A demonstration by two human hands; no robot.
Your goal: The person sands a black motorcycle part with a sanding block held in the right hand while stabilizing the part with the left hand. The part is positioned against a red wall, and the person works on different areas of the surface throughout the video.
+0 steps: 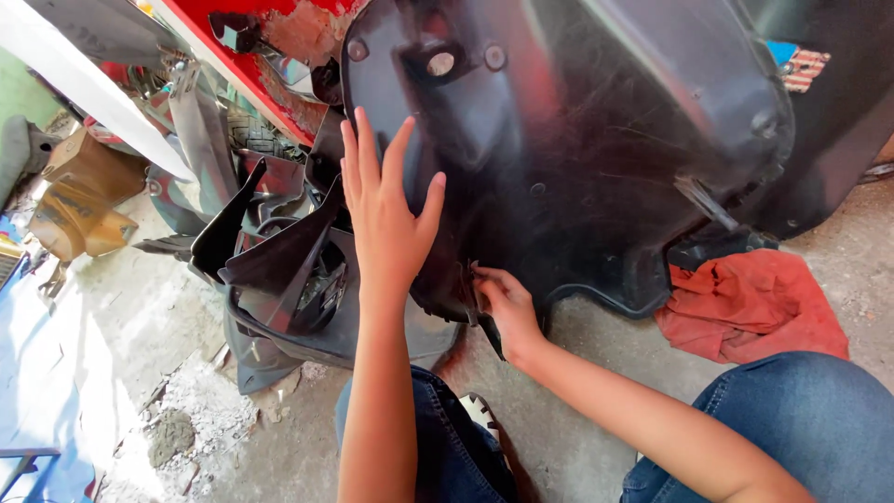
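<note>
My bare left hand (386, 219) was raised with fingers spread and the palm laid flat, forearm straight up. My bare right hand (507, 307) sat lower, wrist bent, fingers curled in a pinch.

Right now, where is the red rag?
In the head view the red rag lies crumpled on the concrete floor at the right, just under the lower edge of the big black plastic panel and above the person's denim-clad knee.
</note>
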